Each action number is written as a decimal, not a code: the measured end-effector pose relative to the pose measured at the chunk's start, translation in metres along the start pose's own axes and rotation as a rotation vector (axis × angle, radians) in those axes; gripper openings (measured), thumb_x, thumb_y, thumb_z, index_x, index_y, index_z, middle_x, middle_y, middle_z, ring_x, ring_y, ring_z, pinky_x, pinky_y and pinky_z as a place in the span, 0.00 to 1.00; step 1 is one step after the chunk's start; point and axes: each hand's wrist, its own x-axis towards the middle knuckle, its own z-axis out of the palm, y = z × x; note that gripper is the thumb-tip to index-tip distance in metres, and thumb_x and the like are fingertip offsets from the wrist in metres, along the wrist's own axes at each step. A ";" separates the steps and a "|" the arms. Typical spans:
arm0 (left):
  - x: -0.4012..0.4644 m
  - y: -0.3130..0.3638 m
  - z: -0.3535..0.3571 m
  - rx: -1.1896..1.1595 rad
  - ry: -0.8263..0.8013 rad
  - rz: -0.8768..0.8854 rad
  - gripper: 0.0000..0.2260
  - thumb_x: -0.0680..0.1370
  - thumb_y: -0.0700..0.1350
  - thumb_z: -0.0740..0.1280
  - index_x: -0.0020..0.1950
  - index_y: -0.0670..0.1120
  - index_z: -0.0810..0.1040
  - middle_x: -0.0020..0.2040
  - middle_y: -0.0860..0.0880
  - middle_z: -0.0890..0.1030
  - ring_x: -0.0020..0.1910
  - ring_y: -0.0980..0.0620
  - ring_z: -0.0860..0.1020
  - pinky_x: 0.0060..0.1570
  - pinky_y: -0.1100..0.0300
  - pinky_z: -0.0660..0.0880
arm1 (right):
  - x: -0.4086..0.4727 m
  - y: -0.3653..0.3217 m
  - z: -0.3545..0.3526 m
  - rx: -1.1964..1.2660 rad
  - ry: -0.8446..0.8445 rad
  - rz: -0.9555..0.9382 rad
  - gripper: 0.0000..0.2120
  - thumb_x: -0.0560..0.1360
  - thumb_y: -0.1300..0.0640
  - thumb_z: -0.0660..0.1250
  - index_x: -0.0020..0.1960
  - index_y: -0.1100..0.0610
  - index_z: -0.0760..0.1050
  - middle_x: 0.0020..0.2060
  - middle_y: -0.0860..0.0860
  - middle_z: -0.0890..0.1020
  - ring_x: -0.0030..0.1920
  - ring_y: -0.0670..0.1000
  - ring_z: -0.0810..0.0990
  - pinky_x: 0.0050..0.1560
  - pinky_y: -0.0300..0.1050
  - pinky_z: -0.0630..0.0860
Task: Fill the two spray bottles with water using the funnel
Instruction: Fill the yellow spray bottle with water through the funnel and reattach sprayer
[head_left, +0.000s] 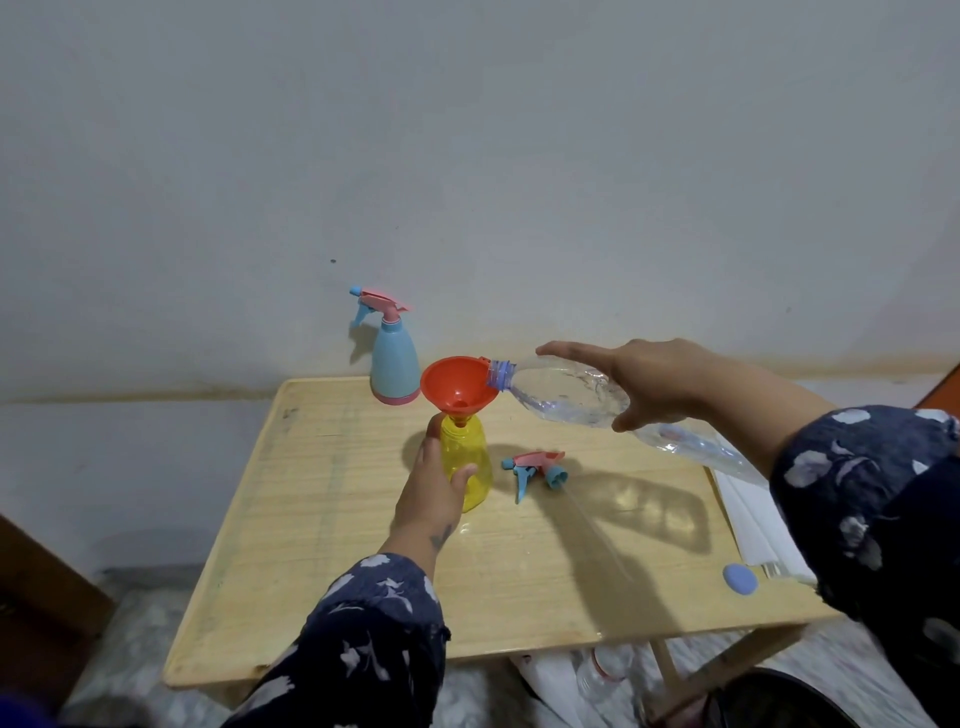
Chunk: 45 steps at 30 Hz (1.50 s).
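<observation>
1. Head view, the bottles: the yellow spray bottle (467, 467) stands upright near the middle of the wooden table (322, 519) with its top off. The orange funnel (457, 383) sits in its neck. The blue spray bottle (395, 358) stands behind it at the far edge, its trigger head on.
2. Head view, the hands: the left hand (431, 493) curls round the yellow bottle's side and steadies it. The right hand (644, 382) grips a clear water bottle (571, 392) tipped nearly flat, its mouth at the funnel's rim.
3. Loose parts: a trigger head (535, 467) lies just right of the yellow bottle; a blue cap (740, 578) rests near the table's right edge.
4. Step in hand, as I judge it: pouring into the first bottle. Whether water is flowing I cannot tell.
5. Next: hold the tilt steady over the funnel, stop before overflow, then move the funnel to the blue bottle once its head is unscrewed.
</observation>
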 end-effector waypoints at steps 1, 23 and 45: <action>0.000 0.000 0.000 0.012 0.000 -0.005 0.30 0.80 0.50 0.63 0.78 0.53 0.51 0.76 0.50 0.60 0.70 0.45 0.68 0.61 0.50 0.69 | 0.000 0.000 0.000 -0.003 0.004 -0.002 0.51 0.70 0.55 0.73 0.70 0.27 0.38 0.36 0.49 0.74 0.40 0.52 0.76 0.36 0.46 0.72; 0.000 -0.001 0.000 0.000 -0.009 0.003 0.33 0.80 0.50 0.63 0.78 0.56 0.46 0.76 0.51 0.60 0.71 0.45 0.67 0.63 0.48 0.69 | 0.004 0.000 -0.006 -0.007 0.026 -0.028 0.51 0.70 0.56 0.73 0.70 0.28 0.38 0.34 0.48 0.72 0.39 0.50 0.75 0.33 0.43 0.70; 0.001 0.000 0.000 0.005 -0.023 -0.016 0.31 0.80 0.51 0.63 0.78 0.54 0.49 0.74 0.49 0.64 0.69 0.44 0.69 0.62 0.47 0.70 | 0.004 -0.001 -0.006 -0.019 0.035 -0.018 0.50 0.70 0.56 0.73 0.71 0.28 0.39 0.33 0.47 0.70 0.41 0.52 0.76 0.31 0.42 0.67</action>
